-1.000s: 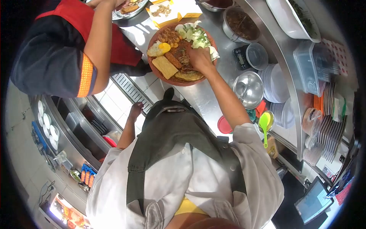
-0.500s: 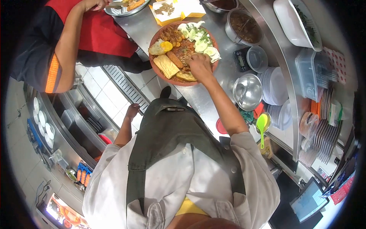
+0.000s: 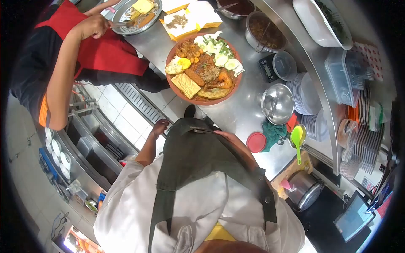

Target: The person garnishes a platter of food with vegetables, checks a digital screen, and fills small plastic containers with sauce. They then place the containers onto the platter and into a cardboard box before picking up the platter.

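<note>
My left hand [image 3: 159, 127] hangs beside my apron, fingers loosely apart, with nothing seen in it. My right hand [image 3: 228, 136] is at the waist of the dark apron [image 3: 185, 156], fingers stretched out against the cloth; the fingertips are partly hidden. Beyond my hands, on the steel counter, stands a round terracotta-coloured platter [image 3: 171, 86] of food. On it are a fried egg [image 3: 182, 63], a folded yellow omelette [image 3: 185, 85], a browned chicken piece [image 3: 225, 79], cucumber slices [image 3: 231, 64] and shredded topping [image 3: 209, 74].
A co-worker's hand [image 3: 93, 27] holds tongs over a perforated metal tray [image 3: 119, 16]. Past the platter is an open yellow-and-white box [image 3: 202, 16]. To the right are a scale [image 3: 267, 67], a steel bowl [image 3: 277, 104], stacked plates [image 3: 304, 93], a red lid [image 3: 256, 142] and a green spoon [image 3: 297, 141].
My right hand has left the platter and come back to my apron, uncovering the chicken piece. My left hand has moved slightly right. The co-worker's hand and tongs have come further into view.
</note>
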Demonstrator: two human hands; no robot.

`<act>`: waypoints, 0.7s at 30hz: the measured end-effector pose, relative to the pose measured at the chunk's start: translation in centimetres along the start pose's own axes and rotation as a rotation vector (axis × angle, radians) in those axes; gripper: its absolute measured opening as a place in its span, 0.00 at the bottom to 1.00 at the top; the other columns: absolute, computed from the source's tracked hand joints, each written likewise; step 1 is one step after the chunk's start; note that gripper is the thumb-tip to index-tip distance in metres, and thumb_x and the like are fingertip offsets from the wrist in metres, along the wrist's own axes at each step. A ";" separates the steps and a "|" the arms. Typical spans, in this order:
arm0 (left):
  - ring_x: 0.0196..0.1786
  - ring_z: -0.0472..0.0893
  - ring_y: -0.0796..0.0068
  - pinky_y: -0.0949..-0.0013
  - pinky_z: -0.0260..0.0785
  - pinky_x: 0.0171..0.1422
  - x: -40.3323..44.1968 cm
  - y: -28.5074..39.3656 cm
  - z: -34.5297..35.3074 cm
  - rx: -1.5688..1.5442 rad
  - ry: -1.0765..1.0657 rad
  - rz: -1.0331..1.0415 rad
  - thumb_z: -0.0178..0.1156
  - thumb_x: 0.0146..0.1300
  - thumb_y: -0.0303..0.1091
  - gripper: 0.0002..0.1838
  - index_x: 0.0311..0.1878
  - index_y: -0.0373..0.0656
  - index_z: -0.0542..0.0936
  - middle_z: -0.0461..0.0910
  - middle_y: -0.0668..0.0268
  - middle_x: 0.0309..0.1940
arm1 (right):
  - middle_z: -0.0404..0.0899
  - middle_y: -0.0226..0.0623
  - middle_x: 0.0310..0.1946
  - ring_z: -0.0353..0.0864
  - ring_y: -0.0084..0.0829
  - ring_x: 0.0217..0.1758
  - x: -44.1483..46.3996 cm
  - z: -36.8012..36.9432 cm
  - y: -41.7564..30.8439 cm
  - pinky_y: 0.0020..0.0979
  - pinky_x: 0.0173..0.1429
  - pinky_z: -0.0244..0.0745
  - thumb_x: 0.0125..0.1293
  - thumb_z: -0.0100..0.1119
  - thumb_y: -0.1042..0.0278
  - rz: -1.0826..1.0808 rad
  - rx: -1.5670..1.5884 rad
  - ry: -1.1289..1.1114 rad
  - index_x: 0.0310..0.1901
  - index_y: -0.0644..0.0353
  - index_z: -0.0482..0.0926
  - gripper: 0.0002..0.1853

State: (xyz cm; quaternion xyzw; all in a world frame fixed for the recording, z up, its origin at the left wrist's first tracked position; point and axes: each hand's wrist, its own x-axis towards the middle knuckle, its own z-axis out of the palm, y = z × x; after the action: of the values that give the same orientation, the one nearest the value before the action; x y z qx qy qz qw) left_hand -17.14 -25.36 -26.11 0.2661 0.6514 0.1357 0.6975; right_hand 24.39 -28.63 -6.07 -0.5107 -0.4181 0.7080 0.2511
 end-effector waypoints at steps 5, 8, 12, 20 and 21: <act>0.33 0.75 0.78 0.72 0.67 0.33 2.8 3.4 1.6 0.276 -0.049 -0.021 0.64 0.66 0.42 0.19 0.56 0.42 0.79 0.81 0.68 0.37 | 0.84 0.42 0.42 0.83 0.31 0.46 -1.0 -1.5 2.9 0.33 0.55 0.75 0.74 0.50 0.69 0.031 -0.230 -0.012 0.50 0.63 0.83 0.13; 0.35 0.75 0.78 0.72 0.68 0.38 3.5 5.4 2.2 0.236 -0.058 0.018 0.64 0.65 0.40 0.18 0.54 0.41 0.78 0.80 0.68 0.37 | 0.82 0.35 0.33 0.79 0.28 0.35 4.1 -3.9 -4.6 0.33 0.43 0.75 0.73 0.53 0.66 0.100 -0.481 0.014 0.47 0.62 0.83 0.11; 0.37 0.74 0.79 0.74 0.68 0.43 3.3 6.8 2.0 0.077 -0.074 0.120 0.63 0.64 0.36 0.18 0.54 0.39 0.77 0.79 0.69 0.37 | 0.83 0.46 0.34 0.84 0.43 0.43 12.5 -4.1 -13.7 0.42 0.47 0.76 0.68 0.55 0.67 -0.300 -0.964 0.511 0.42 0.61 0.83 0.10; 0.31 0.80 0.81 0.76 0.67 0.29 1.2 1.2 -2.3 -0.063 0.103 0.093 0.61 0.66 0.35 0.16 0.55 0.39 0.78 0.81 0.67 0.31 | 0.86 0.48 0.38 0.84 0.48 0.47 22.6 -4.1 -15.9 0.50 0.48 0.71 0.60 0.57 0.70 -0.223 -1.585 0.357 0.38 0.59 0.87 0.10; 0.32 0.81 0.81 0.76 0.67 0.29 0.9 -0.6 -3.2 -0.107 0.111 0.086 0.61 0.66 0.35 0.16 0.54 0.40 0.79 0.81 0.67 0.32 | 0.86 0.49 0.38 0.84 0.48 0.46 22.7 -4.1 -15.9 0.50 0.48 0.71 0.60 0.57 0.69 -0.192 -1.608 0.336 0.39 0.59 0.87 0.11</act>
State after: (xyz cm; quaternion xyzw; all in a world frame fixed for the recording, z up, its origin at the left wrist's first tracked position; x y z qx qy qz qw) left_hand -20.31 -24.74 -27.27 0.2482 0.6689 0.2146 0.6670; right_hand 19.07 -1.15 -4.73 -0.5957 -0.7957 0.0826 -0.0722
